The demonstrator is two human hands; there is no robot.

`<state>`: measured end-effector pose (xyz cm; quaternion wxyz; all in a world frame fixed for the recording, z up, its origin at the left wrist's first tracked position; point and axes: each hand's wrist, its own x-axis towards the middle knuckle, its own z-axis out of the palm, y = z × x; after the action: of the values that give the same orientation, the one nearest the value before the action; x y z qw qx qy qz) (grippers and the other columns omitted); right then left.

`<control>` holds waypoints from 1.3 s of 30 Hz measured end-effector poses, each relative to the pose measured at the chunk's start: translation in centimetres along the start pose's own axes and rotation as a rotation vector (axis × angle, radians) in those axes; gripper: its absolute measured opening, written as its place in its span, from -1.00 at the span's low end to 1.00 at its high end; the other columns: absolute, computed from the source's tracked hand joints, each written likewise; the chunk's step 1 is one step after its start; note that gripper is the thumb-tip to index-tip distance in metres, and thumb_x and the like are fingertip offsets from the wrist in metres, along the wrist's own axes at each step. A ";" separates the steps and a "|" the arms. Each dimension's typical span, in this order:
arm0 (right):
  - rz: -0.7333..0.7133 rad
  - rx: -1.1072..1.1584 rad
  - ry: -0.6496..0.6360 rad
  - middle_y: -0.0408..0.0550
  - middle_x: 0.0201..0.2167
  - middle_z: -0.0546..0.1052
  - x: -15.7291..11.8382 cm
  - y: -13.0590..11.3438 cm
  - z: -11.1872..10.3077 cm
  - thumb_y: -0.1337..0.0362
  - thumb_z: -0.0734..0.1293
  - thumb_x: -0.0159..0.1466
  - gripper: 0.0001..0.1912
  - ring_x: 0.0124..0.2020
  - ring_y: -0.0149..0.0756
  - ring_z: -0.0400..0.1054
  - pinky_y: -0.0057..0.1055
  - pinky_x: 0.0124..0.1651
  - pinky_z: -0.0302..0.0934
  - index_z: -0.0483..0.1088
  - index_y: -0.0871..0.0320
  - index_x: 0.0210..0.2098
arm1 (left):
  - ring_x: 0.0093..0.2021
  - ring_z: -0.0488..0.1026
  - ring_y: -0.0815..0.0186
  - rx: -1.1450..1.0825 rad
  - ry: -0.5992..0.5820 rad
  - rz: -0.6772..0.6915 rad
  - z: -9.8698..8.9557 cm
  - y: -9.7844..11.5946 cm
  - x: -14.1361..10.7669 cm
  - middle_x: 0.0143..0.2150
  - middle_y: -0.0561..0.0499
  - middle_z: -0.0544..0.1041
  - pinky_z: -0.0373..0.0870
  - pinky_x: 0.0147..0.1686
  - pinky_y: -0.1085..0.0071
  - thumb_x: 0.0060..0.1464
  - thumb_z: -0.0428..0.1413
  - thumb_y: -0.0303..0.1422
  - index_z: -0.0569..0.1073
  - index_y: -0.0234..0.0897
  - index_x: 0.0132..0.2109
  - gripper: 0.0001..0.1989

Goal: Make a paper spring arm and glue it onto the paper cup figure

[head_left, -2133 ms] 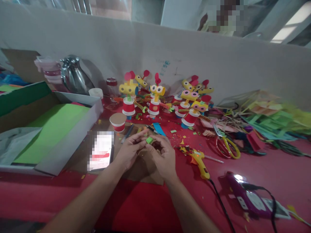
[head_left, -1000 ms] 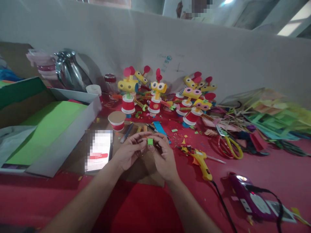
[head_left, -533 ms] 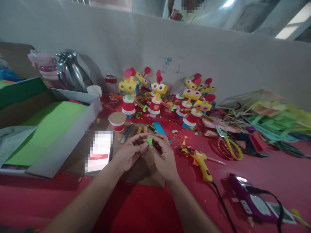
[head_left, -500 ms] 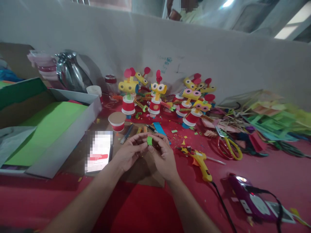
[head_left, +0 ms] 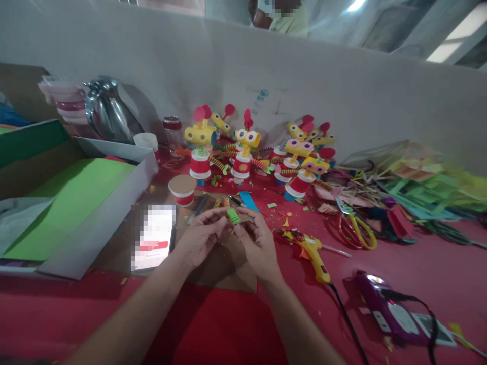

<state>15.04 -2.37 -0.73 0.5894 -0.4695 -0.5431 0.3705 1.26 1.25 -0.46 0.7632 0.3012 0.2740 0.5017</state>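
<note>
Work, held over the bench (head_left: pixel 216 327): we are pinching the green folded paper (head_left: pixel 233 216) between left hand (head_left: pixel 200 241) and right hand (head_left: pixel 258 246). Both are narrow at the fingertips, the thumbs nearer us and the fingers curling behind. We are probably holding it from two sides so that the small pleats do not spring apart; we cannot tell which hand is bearing more of the grip.

The paper is sitting above the brown cardboard (head_left: pixel 232 276), which is presumably shielding the surface beneath.

Right side: the yellow glue gun (head_left: pixel 316 258) is lying near the right hand, its handle pointing toward our side, likely for an easy reach. The scissors (head_left: pixel 357 225) are resting beyond it, beside the paper scraps.

Left side: the phone (head_left: pixel 155 235) is lying lit and face up, perhaps for viewing. The cup (head_left: pixel 182 190) is standing just behind it, beside the cardboard's far edge.

Back: the finished-looking cup figures (head_left: pixel 241 166) are standing near the wall (head_left: pixel 182 66), apparently out of the hands' way.
</note>
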 end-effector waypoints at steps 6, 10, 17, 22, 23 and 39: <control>0.078 0.028 0.034 -0.02 -0.11 0.51 0.0 0.0 0.0 0.18 0.36 0.21 -0.64 -0.29 -0.32 0.40 -0.35 -0.22 0.33 0.36 0.06 0.00 | -0.30 0.49 0.47 0.048 0.049 0.116 -0.1 -0.1 0.1 -0.30 0.06 0.58 0.40 -0.23 0.57 -0.14 0.33 -0.51 0.56 -0.29 -0.26 -0.78; 0.130 0.054 0.134 -0.12 -0.33 0.51 -0.1 0.2 0.1 0.15 0.36 0.21 -0.70 -0.39 -0.36 0.38 -0.41 -0.32 0.29 0.38 0.10 -0.09 | -0.23 0.49 0.45 0.044 0.081 0.159 -0.1 -0.1 0.2 -0.26 0.06 0.58 0.39 -0.16 0.54 -0.17 0.33 -0.53 0.56 -0.26 -0.21 -0.70; 0.131 0.042 0.238 -0.13 -0.42 0.51 -0.4 -0.2 0.5 0.14 0.39 0.16 -0.74 -0.44 -0.36 0.36 -0.41 -0.37 0.29 0.42 0.12 -0.21 | -0.26 0.48 0.44 0.099 0.146 0.203 -0.1 -0.5 0.2 -0.31 0.08 0.58 0.38 -0.17 0.52 -0.20 0.34 -0.51 0.57 -0.24 -0.27 -0.74; 0.097 -0.008 0.201 -0.04 -0.24 0.52 -0.7 -0.5 1.0 0.20 0.38 0.16 -0.70 -0.42 -0.37 0.36 -0.37 -0.32 0.32 0.43 0.12 -0.11 | -0.25 0.49 0.39 0.204 0.139 0.222 0.3 -0.8 -0.3 -0.28 0.05 0.59 0.39 -0.21 0.49 -0.19 0.35 -0.48 0.57 -0.24 -0.23 -0.72; 0.074 -0.030 0.202 -0.02 -0.18 0.51 -0.7 -0.5 1.1 0.22 0.39 0.16 -0.70 -0.42 -0.38 0.36 -0.37 -0.33 0.32 0.42 0.12 -0.10 | -0.25 0.49 0.38 0.202 0.138 0.217 0.4 -0.8 -0.4 -0.27 0.04 0.60 0.39 -0.22 0.49 -0.19 0.35 -0.48 0.56 -0.25 -0.23 -0.72; -0.031 -0.173 0.226 -0.06 -0.23 0.50 -1.0 0.5 1.0 0.23 0.37 0.19 -0.76 -0.38 -0.38 0.38 -0.44 -0.32 0.29 0.40 0.13 -0.15 | -0.23 0.48 0.37 0.209 0.080 0.179 1.3 -1.2 -1.1 -0.24 0.03 0.54 0.41 -0.18 0.45 -0.13 0.32 -0.42 0.53 -0.27 -0.22 -0.74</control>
<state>13.92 -2.99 -1.50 0.6098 -0.5486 -0.5104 0.2582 2.57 -0.45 -0.36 0.6682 0.3821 0.3270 0.5482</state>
